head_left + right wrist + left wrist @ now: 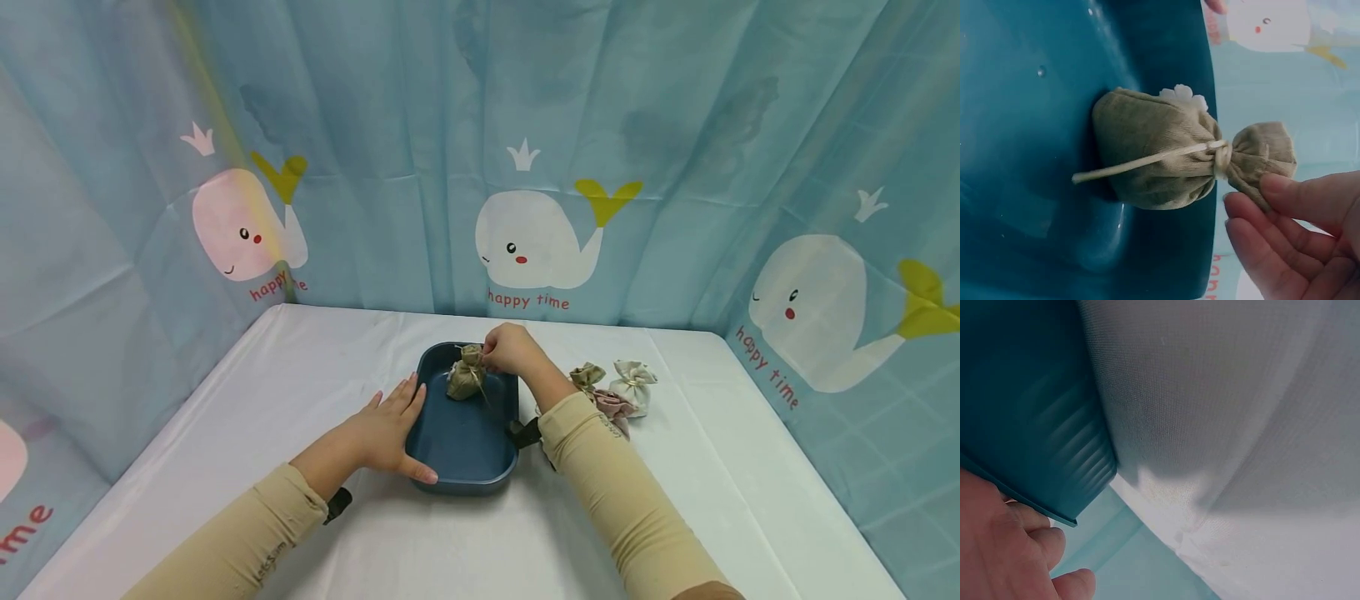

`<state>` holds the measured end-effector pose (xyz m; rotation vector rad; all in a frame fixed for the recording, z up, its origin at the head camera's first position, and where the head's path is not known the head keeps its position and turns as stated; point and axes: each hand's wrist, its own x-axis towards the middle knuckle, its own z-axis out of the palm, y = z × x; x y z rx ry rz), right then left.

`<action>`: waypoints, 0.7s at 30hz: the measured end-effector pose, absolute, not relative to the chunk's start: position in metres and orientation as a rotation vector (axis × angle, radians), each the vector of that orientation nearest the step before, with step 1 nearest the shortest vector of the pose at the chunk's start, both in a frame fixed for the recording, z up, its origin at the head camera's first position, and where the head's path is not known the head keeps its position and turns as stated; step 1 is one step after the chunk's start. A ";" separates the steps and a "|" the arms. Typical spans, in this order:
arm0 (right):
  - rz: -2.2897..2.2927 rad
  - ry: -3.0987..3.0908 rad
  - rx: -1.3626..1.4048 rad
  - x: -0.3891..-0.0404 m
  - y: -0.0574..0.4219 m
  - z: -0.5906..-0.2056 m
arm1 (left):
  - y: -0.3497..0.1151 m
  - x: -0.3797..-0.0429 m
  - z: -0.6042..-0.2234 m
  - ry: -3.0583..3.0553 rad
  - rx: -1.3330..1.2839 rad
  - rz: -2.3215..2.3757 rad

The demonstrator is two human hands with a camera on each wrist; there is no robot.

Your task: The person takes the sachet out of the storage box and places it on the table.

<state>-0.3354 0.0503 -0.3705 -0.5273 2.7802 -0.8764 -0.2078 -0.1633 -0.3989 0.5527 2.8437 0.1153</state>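
Observation:
A small olive drawstring pouch (pixel 1154 150) is tied at the neck with a pale cord, and a white flower shape shows behind it. My right hand (pixel 513 350) pinches its gathered top between thumb and fingertips, at the far end of a blue rectangular tray (pixel 465 442). In the right wrist view the pouch's body lies over the tray's inside. My left hand (pixel 386 429) rests with spread, straight fingers along the tray's left rim, its thumb at the near corner. The left wrist view shows those fingers (pixel 1044 544) against the tray's outer wall (pixel 1054 425).
Right of the tray, partly behind my right forearm, several more pouches sit together: a white one (pixel 633 387), an olive one (pixel 587 377) and a pink one (pixel 613 406). A white cloth (pixel 360 533) covers the table. Blue curtains (pixel 390 125) with whale prints surround it.

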 end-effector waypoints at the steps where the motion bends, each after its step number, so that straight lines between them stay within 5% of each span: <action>1: -0.879 2.784 -0.527 -0.335 0.050 -0.370 | -0.163 -0.208 -0.399 2.845 0.552 0.121; 21: -0.979 2.824 -0.597 -0.319 0.068 -0.341 | -0.163 -0.207 -0.399 2.868 0.561 0.063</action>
